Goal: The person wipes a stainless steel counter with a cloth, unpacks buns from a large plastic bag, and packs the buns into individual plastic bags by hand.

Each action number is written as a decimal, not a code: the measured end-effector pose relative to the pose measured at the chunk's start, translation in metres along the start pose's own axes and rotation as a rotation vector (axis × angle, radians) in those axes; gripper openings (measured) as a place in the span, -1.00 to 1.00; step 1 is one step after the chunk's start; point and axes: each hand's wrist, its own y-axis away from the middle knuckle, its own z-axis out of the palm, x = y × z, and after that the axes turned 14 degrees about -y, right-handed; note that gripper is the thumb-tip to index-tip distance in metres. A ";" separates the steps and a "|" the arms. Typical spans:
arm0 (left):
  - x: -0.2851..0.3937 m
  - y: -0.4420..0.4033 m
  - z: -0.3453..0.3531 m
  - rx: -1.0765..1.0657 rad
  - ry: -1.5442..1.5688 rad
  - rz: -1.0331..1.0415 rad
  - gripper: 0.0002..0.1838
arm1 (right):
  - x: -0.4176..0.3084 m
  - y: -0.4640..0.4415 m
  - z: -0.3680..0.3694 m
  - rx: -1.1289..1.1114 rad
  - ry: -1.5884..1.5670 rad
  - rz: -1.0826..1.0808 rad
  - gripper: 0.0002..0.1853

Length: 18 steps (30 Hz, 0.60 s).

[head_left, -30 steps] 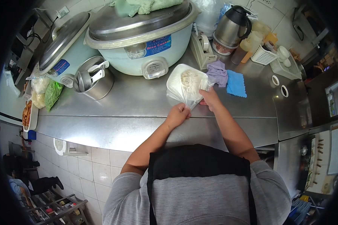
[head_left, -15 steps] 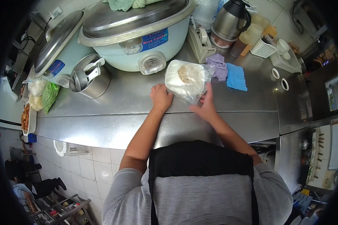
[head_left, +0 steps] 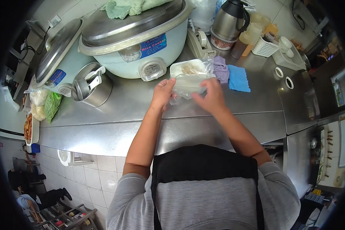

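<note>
A white food box (head_left: 188, 81) in a clear plastic bag (head_left: 186, 93) is tilted up on the steel counter, with a brownish patch on its far face. My left hand (head_left: 164, 92) grips its near left side, the thumb on top and the fingers partly hidden behind the plastic. At the near right corner is my right hand (head_left: 211, 96), its fingers bent toward the bag and smeared by motion. I cannot tell whether they pinch the plastic. Just right of the box lie a purple cloth (head_left: 220, 69) and a blue cloth (head_left: 239, 78).
Two rice cookers (head_left: 136, 57) stand at the back left, beside a metal pot (head_left: 97, 94) of scoops. Behind the box are a tape dispenser (head_left: 200, 44), a steel jug (head_left: 228, 21) and bottles (head_left: 241, 44). White baskets (head_left: 266, 46) stand further right. Another person (head_left: 27, 201) is at far lower left.
The bagged box has tipped, its near side raised. My left hand has moved from the counter beside it onto its edge. My right hand has shifted slightly nearer along the bag's right side.
</note>
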 end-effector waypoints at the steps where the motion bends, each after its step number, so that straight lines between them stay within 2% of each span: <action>1: 0.006 0.002 0.003 -0.029 0.031 0.025 -0.71 | -0.007 0.006 0.009 -0.002 0.000 0.001 -0.58; 3: 0.008 0.004 0.007 -0.064 0.059 0.047 -0.71 | -0.011 0.016 0.029 -0.152 -0.080 0.097 -0.60; 4: 0.008 0.003 0.009 -0.109 0.033 0.051 -0.72 | -0.002 0.017 0.036 -0.018 -0.033 -0.045 -0.65; 5: 0.009 0.001 0.010 -0.153 0.009 0.057 -0.74 | 0.010 0.015 0.038 -0.016 -0.031 -0.045 -0.65; 7: 0.010 -0.002 0.006 -0.177 -0.028 0.106 -0.75 | 0.029 0.006 0.031 -0.234 -0.400 0.280 -0.73; 8: 0.009 -0.002 0.003 -0.202 -0.065 0.150 -0.74 | 0.035 0.005 0.027 -0.235 -0.403 0.283 -0.73; 10: 0.008 -0.004 -0.001 -0.274 -0.100 0.195 -0.69 | 0.042 0.003 0.019 -0.432 -0.744 0.463 -0.76; 11: 0.009 -0.005 -0.003 -0.345 -0.133 0.246 -0.63 | 0.044 0.003 0.016 -0.429 -0.741 0.464 -0.76; 13: 0.003 -0.011 -0.009 -0.389 -0.212 0.230 -0.66 | 0.042 0.005 0.012 -0.257 -0.566 0.443 -0.66; 14: 0.001 -0.014 -0.011 -0.431 -0.292 0.211 -0.68 | 0.040 0.007 0.010 -0.256 -0.565 0.443 -0.66; 16: -0.001 -0.016 -0.011 -0.441 -0.386 0.204 -0.67 | 0.029 0.010 0.008 -0.150 0.143 0.124 -0.57; 18: -0.001 -0.021 -0.008 -0.451 -0.482 0.206 -0.67 | 0.029 0.009 0.016 -0.065 0.191 0.177 -0.60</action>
